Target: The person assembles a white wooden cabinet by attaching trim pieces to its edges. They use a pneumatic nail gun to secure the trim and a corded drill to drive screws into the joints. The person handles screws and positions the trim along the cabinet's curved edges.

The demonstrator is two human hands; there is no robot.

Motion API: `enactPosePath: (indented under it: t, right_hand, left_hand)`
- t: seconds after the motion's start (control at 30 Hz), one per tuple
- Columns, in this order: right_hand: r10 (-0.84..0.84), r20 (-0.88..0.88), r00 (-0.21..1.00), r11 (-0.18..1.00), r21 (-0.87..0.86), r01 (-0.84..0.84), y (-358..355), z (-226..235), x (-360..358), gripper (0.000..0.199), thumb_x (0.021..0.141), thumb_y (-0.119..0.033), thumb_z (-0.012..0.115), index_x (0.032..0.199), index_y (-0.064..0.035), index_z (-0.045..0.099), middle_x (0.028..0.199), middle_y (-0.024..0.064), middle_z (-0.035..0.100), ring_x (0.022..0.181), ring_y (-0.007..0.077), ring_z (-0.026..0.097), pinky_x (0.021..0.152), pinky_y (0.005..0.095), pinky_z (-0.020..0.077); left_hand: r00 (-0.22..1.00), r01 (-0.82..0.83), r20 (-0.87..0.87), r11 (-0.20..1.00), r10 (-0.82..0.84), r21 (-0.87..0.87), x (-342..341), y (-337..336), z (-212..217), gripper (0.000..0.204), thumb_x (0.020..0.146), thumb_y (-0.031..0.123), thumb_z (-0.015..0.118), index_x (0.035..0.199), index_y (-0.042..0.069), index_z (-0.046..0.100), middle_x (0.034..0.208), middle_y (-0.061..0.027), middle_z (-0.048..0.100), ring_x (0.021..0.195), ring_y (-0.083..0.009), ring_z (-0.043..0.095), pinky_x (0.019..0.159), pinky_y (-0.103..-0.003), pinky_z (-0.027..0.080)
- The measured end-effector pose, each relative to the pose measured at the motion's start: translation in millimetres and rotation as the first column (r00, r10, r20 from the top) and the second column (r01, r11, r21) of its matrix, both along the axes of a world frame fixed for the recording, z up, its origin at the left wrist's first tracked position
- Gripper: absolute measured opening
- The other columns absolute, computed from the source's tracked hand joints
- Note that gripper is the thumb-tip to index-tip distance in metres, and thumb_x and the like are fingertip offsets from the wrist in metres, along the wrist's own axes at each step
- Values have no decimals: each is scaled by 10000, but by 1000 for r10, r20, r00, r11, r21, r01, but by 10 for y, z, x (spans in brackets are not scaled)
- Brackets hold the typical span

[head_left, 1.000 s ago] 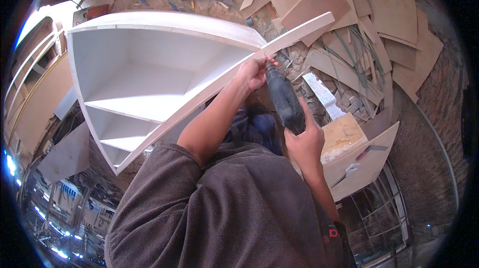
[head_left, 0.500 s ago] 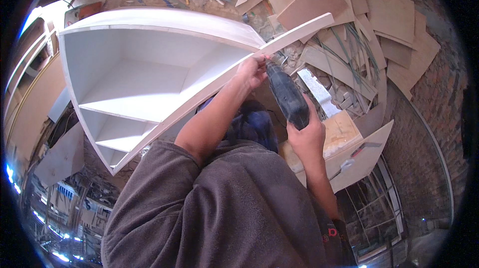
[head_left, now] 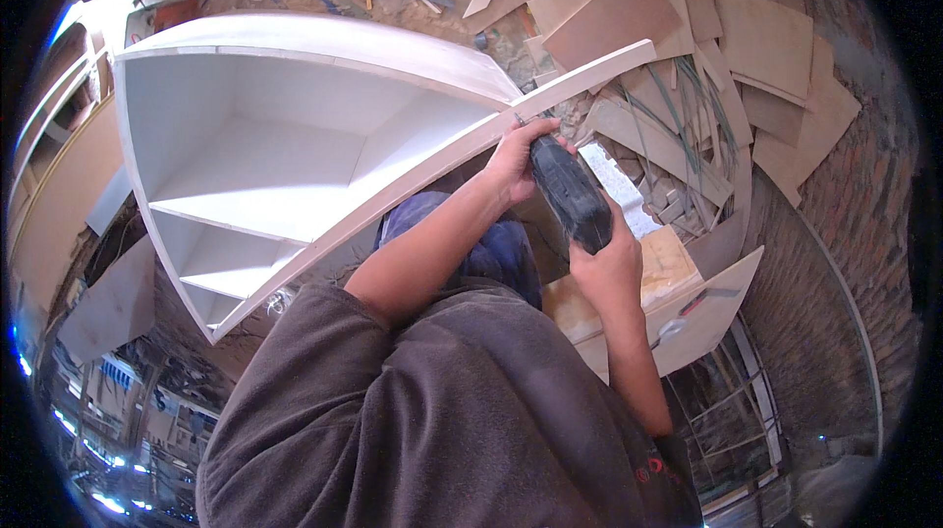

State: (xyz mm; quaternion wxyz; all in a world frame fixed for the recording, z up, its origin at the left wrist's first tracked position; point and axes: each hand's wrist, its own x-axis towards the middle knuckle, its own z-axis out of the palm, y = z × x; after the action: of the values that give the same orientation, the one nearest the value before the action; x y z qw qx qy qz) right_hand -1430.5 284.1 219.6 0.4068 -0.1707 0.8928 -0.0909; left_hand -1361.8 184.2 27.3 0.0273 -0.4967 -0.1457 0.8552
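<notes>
A black power drill (head_left: 570,192) is held at a slant between my hands, its thin bit pointing at a long pale wooden strip (head_left: 580,69). My right hand (head_left: 609,261) is closed around the drill's rear end. Near its front, my left hand (head_left: 513,160) wraps the drill's nose with the thumb laid across it. The strip runs along the near edge of a white cabinet (head_left: 295,145) with inner shelves and sticks out past its right corner. Whether the bit touches the strip, I cannot tell.
Wooden panels and offcuts (head_left: 614,17) lie heaped at the far right. Beside my right hand are a white strip of foam-like material (head_left: 617,184) and a light board (head_left: 688,322) with a red-handled tool on it. A brick wall (head_left: 874,155) stands at the right.
My left hand has shifted from fingertips at the strip's edge to a grip around the drill's nose. The drill has moved slightly right and nearer to me, still in my right hand.
</notes>
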Motion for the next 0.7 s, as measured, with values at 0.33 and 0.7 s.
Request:
enactPosePath:
  t: [0.33,0.7]
  right_hand:
    - [21,-4,1000,1000,21,-20,71,-77,-43,655,799,-120,751,1426,-133,558,1196,252,707,1128,461,671,942,535,537]
    - [46,16,999,994,98,-48,-43,-37,-79,604,807,-89,724,1393,-61,579,1155,260,712,1128,443,682,954,478,533]
  left_hand:
    - [991,-127,43,992,127,6,-88,19,-92,567,849,-50,728,1205,124,322,865,-167,591,721,-306,698,632,-492,638]
    - [994,-63,93,998,61,16,-72,-46,12,304,912,140,735,1114,44,529,860,-152,647,734,-283,697,686,-453,620]
